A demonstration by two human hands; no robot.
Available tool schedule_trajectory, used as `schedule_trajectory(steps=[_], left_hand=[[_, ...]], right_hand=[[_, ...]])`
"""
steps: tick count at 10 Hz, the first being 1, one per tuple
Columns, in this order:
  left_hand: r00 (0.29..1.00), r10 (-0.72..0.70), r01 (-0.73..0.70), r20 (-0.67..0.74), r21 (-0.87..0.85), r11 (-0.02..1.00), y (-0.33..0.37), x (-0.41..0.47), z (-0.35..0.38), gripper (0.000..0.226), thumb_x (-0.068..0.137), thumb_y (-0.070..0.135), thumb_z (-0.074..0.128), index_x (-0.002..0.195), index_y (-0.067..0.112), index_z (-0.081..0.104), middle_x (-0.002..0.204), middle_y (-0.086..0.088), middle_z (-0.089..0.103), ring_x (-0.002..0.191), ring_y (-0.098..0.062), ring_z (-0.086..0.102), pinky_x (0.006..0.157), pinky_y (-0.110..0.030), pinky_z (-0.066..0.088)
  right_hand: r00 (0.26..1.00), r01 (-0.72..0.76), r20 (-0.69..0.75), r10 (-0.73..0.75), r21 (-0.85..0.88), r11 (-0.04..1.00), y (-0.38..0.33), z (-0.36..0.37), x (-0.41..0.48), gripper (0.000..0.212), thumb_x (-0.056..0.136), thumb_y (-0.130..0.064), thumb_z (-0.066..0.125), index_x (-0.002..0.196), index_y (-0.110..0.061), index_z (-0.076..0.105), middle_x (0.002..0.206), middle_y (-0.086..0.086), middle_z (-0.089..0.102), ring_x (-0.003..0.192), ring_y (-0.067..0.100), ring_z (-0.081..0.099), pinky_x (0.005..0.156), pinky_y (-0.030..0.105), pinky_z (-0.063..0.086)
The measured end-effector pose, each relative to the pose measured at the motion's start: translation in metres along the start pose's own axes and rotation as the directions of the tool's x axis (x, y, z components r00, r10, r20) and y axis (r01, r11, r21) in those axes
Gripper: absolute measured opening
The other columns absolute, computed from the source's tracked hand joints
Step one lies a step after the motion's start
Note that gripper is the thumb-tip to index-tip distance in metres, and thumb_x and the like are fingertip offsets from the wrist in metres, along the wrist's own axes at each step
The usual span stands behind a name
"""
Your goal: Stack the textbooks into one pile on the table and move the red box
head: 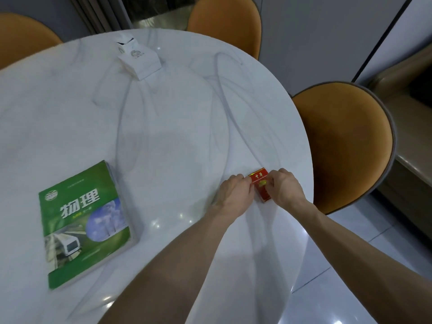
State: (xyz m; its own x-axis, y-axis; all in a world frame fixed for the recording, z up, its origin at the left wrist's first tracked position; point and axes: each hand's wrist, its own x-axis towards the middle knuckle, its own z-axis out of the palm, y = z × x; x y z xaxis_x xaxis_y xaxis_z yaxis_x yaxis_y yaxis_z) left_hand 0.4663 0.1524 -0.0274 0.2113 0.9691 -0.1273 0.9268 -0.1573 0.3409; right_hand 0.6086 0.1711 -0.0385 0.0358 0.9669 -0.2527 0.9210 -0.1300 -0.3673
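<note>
A small red box [260, 183] with gold characters lies flat near the right edge of the round white marble table [177, 127]. My left hand [235, 191] grips its left side and my right hand [284, 187] grips its right side, fingers curled onto the box. A pile of textbooks [84, 226] with a green cover on top lies at the near left of the table, well apart from both hands. How many books lie under the green cover is hidden.
A white tissue box [139, 58] stands at the far middle of the table. Orange chairs surround it: one at the right [343, 146], one at the back [224, 22], one at the far left [23, 36]. Grey tiled floor lies to the lower right.
</note>
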Motion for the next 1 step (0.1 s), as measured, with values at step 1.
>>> schedule_trajectory(steps=[1], left_hand=[[0.999, -0.049, 0.049, -0.013, -0.001, 0.999, -0.0071, -0.0096, -0.0133, 0.030, 0.098, 0.022, 0.037, 0.100, 0.005, 0.062, 0.103, -0.013, 0.064, 0.098, -0.030, 0.059, 0.080, -0.039, 0.048]], right_hand=[[0.999, 0.039, 0.008, -0.038, -0.043, 0.998, -0.0149, -0.0026, -0.0057, 0.028, 0.094, -0.021, 0.045, 0.103, -0.003, 0.064, 0.103, 0.015, 0.059, 0.093, 0.034, 0.059, 0.070, 0.034, 0.047]])
